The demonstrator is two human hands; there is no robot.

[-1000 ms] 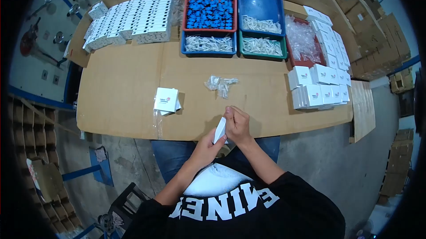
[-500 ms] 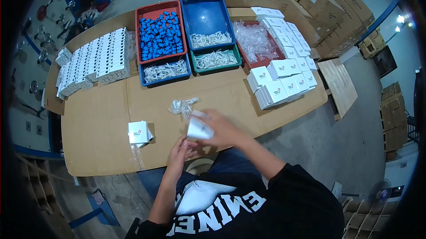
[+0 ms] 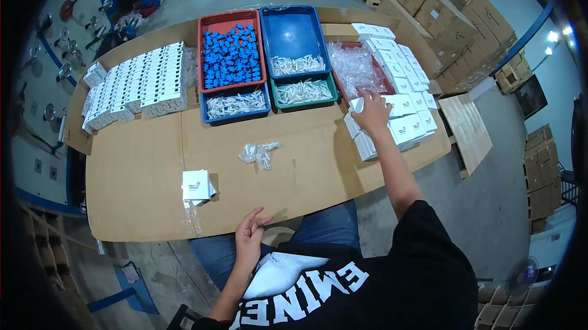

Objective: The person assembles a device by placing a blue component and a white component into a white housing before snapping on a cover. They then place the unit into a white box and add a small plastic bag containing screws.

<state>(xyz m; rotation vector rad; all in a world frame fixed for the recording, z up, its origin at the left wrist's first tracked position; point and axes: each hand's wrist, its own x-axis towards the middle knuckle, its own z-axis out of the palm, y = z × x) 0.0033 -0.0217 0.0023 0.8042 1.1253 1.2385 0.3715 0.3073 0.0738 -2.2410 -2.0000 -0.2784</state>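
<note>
My right hand (image 3: 372,112) reaches onto the near-left corner of the stacked white boxes (image 3: 402,129) at the right, its fingers spread over a top box. Whether it grips that box cannot be made out. Near the table's front edge, my left hand (image 3: 250,232) is empty, palm up with fingers apart. A few flat white boxes (image 3: 196,185) lie in a small pile left of it. Small clear plastic bags (image 3: 260,155) with white pieces rest mid-table.
Behind stand a red tray (image 3: 261,54) of blue parts, a blue tray (image 3: 290,31) and a green tray (image 3: 335,91) with white pieces, and a red tray of clear plastic (image 3: 358,68). Rows of white boxes (image 3: 141,79) stand at left on the cardboard-covered table (image 3: 135,152).
My right hand has moved from the front centre to the box stack at right. The white item formerly between my hands is no longer there. My left hand has opened.
</note>
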